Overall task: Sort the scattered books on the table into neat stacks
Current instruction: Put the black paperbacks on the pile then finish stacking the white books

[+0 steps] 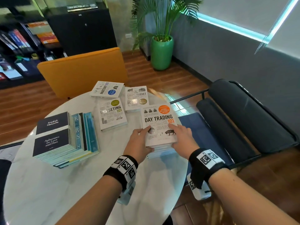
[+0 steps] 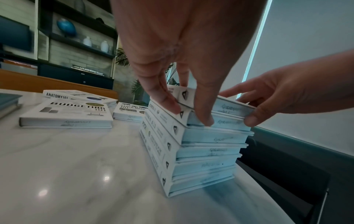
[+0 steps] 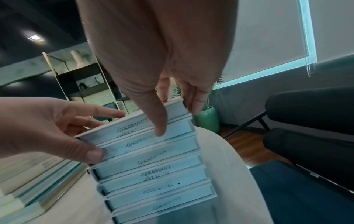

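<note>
Head view: the "DAY TRADING 101" book [image 1: 159,125] lies on top of a stack of white hardbacks [image 2: 201,145] at the near right edge of the round table [image 1: 48,184], its long axis running away from the person, and both hands hold it at its near end. The left hand [image 1: 138,143] grips the near left corner, thumb on the cover and fingers curled down the side of the stack; the right hand [image 1: 183,138] pinches the near right edge, forefinger laid on the cover beside the bison drawing. The top book sits slightly skewed over the ones beneath (the wrist views show the page edges stepped rather than flush), so the coming move is, I judge, a small squaring push from both sides. The books not yet stacked lie beyond the hands, to the far left of this stack: "BUDGETING 101" [image 1: 112,113] is nearest and closer to the left hand, "STOCK MARKET 101" [image 1: 136,99] is behind it, and "ANATOMY 101" [image 1: 106,90] is farthest. At the left of the table a stack of thin teal books [image 1: 63,148] carries a dark cover reading "Friedrich Nietzsche, Aphorisms on Love and Hate" [image 1: 52,133]. The page edges of the white stack are stamped "University", with one partly legible line that looks like "TELUS Digital"
</note>
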The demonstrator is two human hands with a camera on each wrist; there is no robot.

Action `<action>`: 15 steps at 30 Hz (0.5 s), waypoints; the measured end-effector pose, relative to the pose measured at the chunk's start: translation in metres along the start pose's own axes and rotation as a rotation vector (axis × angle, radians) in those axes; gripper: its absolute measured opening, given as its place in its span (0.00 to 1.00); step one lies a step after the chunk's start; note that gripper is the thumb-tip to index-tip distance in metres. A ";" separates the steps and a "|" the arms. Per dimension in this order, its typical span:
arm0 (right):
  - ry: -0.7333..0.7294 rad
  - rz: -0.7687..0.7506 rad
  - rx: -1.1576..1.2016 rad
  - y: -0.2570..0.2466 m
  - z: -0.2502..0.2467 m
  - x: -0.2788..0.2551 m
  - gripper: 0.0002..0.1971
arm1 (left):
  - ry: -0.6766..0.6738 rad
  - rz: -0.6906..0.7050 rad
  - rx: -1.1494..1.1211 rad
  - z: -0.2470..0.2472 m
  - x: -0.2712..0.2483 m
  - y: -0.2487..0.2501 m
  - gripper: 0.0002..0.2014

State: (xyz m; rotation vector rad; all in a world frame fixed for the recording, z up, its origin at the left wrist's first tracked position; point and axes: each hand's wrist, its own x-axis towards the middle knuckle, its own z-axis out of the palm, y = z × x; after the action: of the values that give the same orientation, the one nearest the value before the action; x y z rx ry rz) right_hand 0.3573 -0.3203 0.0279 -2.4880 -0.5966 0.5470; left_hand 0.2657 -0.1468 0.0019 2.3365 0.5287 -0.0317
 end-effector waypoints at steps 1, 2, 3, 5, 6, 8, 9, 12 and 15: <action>0.009 -0.005 -0.002 0.001 0.000 0.000 0.37 | 0.005 -0.006 -0.009 0.001 0.000 -0.001 0.45; 0.010 -0.005 0.000 0.001 0.000 0.000 0.37 | 0.011 -0.007 -0.007 0.001 0.000 -0.001 0.45; 0.008 -0.004 0.002 0.002 0.000 0.000 0.37 | 0.014 -0.009 0.000 0.001 0.000 -0.002 0.45; 0.006 -0.001 0.009 0.001 -0.001 -0.001 0.37 | 0.014 -0.015 0.001 0.001 0.001 -0.001 0.45; 0.003 0.000 0.010 0.001 -0.001 -0.001 0.37 | 0.016 -0.018 -0.003 0.001 0.002 0.000 0.45; -0.022 0.004 -0.010 -0.002 -0.005 -0.002 0.37 | 0.001 -0.021 -0.003 -0.002 0.001 0.001 0.45; -0.035 0.012 -0.044 -0.005 -0.006 -0.003 0.36 | -0.012 -0.024 0.008 -0.004 0.001 0.001 0.44; 0.043 0.013 -0.177 -0.028 -0.012 -0.003 0.32 | -0.051 -0.005 0.038 -0.015 -0.009 0.001 0.43; 0.166 -0.055 -0.123 -0.071 -0.012 0.005 0.26 | -0.073 -0.006 0.016 -0.029 -0.032 -0.011 0.33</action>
State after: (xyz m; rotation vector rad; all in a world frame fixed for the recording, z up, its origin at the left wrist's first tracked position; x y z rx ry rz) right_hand 0.3461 -0.2674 0.0759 -2.5910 -0.6477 0.2868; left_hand 0.2290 -0.1318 0.0218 2.3393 0.5012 -0.1240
